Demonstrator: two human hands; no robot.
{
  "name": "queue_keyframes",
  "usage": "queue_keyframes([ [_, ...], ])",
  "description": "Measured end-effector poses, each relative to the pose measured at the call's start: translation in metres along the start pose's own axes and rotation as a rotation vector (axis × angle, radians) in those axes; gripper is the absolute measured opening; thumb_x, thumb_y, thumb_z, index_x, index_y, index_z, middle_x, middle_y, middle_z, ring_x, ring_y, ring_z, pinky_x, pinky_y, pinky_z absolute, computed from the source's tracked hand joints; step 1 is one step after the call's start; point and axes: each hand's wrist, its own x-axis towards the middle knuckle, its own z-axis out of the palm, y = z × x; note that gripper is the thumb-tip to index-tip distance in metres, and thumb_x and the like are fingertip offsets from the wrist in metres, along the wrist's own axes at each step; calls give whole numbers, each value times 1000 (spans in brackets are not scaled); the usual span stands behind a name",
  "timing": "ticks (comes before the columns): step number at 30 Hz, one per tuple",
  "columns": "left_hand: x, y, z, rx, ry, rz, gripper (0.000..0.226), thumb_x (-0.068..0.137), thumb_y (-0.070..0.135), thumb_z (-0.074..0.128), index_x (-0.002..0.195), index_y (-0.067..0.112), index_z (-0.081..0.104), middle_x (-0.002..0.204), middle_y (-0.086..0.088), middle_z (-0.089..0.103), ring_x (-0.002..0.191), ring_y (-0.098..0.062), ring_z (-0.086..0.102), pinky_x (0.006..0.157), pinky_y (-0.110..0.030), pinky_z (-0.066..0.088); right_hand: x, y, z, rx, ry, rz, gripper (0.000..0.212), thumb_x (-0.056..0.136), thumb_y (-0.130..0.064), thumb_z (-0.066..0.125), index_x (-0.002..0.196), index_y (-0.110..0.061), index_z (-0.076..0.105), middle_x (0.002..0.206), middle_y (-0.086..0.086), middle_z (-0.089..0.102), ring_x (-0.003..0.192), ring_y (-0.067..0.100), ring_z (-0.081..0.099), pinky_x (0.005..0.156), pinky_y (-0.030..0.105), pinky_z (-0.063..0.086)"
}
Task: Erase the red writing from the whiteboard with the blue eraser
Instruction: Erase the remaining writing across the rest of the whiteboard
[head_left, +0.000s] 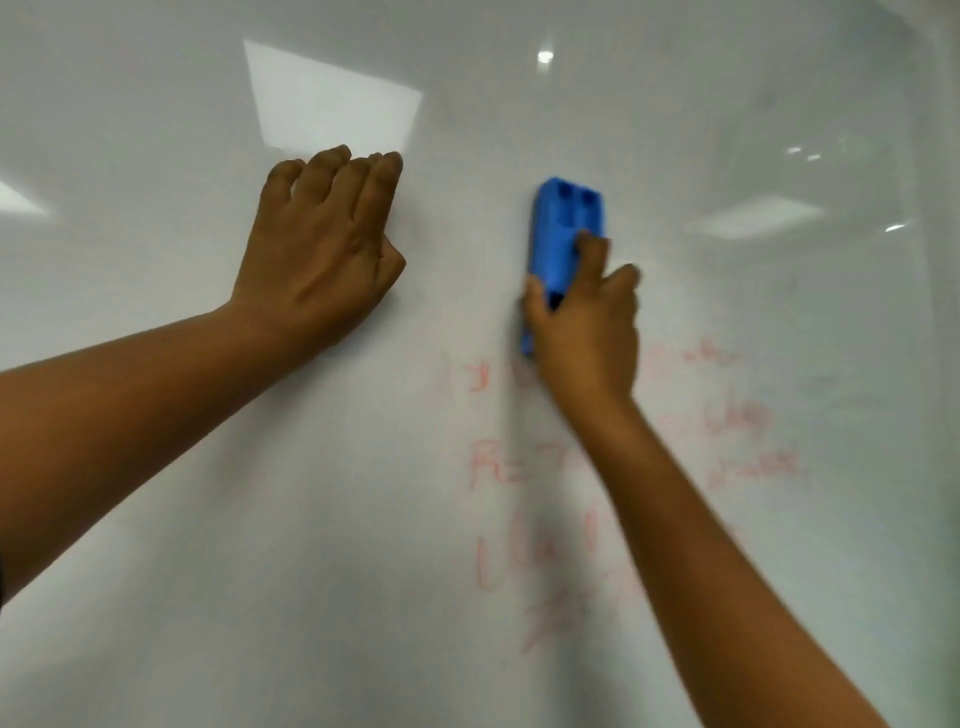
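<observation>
The whiteboard (208, 519) fills the whole view. My right hand (587, 327) grips the blue eraser (561, 234), which stands upright against the board just above the red writing (488, 467). The writing is faint and smeared, in several lines at the lower right, partly hidden behind my right forearm. My left hand (322, 254) rests flat on bare board at the left, fingers together and slightly bent, holding nothing. A pale vertical streak runs down through the writing below the eraser.
Ceiling lights reflect in the glossy board, with a large bright patch (332, 98) above my left hand. The board's right edge (935, 312) curves down the far right of the view.
</observation>
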Motion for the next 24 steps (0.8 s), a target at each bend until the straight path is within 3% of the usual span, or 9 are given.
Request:
queue_keyframes([
  [6, 1, 1, 1, -38, 34, -29, 51, 82, 10, 41, 130, -7, 43, 119, -32, 55, 115, -48, 47, 94, -55, 34, -94, -44, 21, -28, 5, -198, 56, 86, -47, 46, 133, -20, 31, 98, 13, 48, 75, 23, 47, 63, 34, 37],
  [10, 0, 1, 0, -47, 42, -38, 49, 83, 10, 43, 129, -6, 43, 117, -32, 55, 114, -46, 47, 95, -52, 33, -111, -21, 15, -45, -43, -283, 56, 84, -52, 33, 133, -27, 21, 95, 10, 51, 74, 21, 48, 64, 34, 40],
  [13, -1, 1, 1, -45, 43, -33, 48, 84, 10, 44, 128, -7, 44, 117, -33, 54, 113, -47, 48, 94, -53, 34, -100, 4, 6, -27, -57, -317, 61, 84, -53, 33, 139, -26, 32, 95, 11, 51, 74, 24, 49, 66, 36, 40],
  [18, -2, 1, 2, -38, 44, -28, 47, 85, 11, 44, 128, -6, 44, 116, -32, 55, 116, -46, 47, 95, -53, 33, -57, 49, -2, 6, -45, -223, 58, 87, -48, 52, 138, -24, 37, 104, 12, 48, 83, 31, 54, 76, 42, 41],
  [24, -2, 0, 4, -26, 48, -12, 47, 87, 17, 42, 128, -5, 42, 116, -33, 53, 114, -47, 46, 96, -53, 32, 8, 123, -17, -16, 16, 23, 54, 88, -49, 48, 134, -26, 32, 116, 14, 46, 98, 37, 55, 86, 49, 41],
])
